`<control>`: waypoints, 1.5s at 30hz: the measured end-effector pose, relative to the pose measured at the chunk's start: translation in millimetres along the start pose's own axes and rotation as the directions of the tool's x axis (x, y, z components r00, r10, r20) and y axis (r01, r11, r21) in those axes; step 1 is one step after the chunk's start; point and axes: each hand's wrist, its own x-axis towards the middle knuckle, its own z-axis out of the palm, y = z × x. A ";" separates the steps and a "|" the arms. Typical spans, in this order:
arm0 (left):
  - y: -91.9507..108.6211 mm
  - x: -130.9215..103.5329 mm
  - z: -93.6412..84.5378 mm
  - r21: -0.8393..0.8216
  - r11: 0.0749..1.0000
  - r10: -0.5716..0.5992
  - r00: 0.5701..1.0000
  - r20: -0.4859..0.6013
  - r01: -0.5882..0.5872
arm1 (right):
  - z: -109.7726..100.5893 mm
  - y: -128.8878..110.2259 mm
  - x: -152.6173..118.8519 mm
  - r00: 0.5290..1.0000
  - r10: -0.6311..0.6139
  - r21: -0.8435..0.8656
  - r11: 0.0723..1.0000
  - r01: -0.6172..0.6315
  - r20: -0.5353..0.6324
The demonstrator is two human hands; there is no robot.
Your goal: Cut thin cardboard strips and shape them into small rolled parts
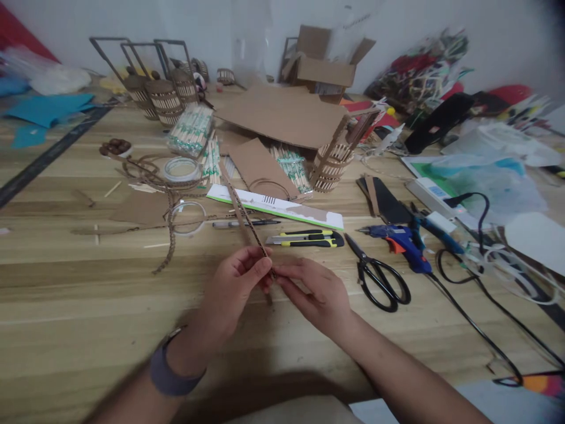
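Your wooden surface point(110, 330) carries it all; places go by the utility knife point(314, 238), lying near its middle, blade pointing left. Large cardboard sheet point(282, 115): well beyond the knife. Open cardboard box point(324, 73): beyond the knife too, farther back by the wall. White-and-green strip point(265, 203): just beyond the knife, lying flat at a slight slant. Stick-sided basket point(332, 168): beyond the knife's handle end, upright, past the white strip. Your left hand point(233, 282): nearer you than the knife, off its blade side; grip pinching the cardboard strip point(252, 227) between thumb and fingers. Your right hand point(321, 294): nearer you than the knife, below its handle; grip pinching the same strip's near end with the fingertips. That strip slants away from you, passing just left of the knife's blade tip, corrugated edge showing. Blue glue gun point(406, 244): right of the knife, nozzle toward it. Black scissors point(375, 274): just right of the knife, tips near its handle end, loops toward you. White tape roll point(181, 169): beyond and well left of the knife. Pen point(267, 222): just beyond the knife's blade.
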 end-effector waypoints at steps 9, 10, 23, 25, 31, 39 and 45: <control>-3.4 1.6 1.0 -0.021 0.998 -0.052 0.998 -0.024 0.051 | 0.2 4.2 -2.0 0.998 -0.059 -0.064 0.996 0.060 0.026; -3.2 1.3 1.2 -0.026 0.998 -0.060 0.998 -0.029 0.060 | 0.3 4.4 -2.1 0.998 -0.061 -0.075 0.995 0.063 0.030; -5.8 0.6 3.2 -0.118 0.978 -0.175 0.985 -0.004 0.173 | 1.8 1.3 -0.2 0.995 -0.099 -0.200 0.974 0.103 0.033; -7.4 0.5 3.3 -0.106 0.981 -0.161 0.987 -0.006 0.160 | 2.5 1.2 0.2 0.994 -0.108 -0.230 0.967 0.111 0.029; -6.1 -8.3 7.3 0.039 0.997 -0.062 0.997 0.040 0.060 | 2.1 5.0 1.3 0.989 -0.146 -0.300 0.945 0.129 -0.036; -9.4 -19.9 5.2 0.396 0.916 0.061 0.997 0.042 -0.073 | 0.4 5.7 3.6 0.985 -0.162 -0.362 0.923 0.132 -0.054; -10.5 -17.8 4.2 0.450 0.892 0.049 0.999 -0.009 -0.039 | 2.7 2.8 4.7 0.981 -0.193 -0.426 0.887 0.179 0.011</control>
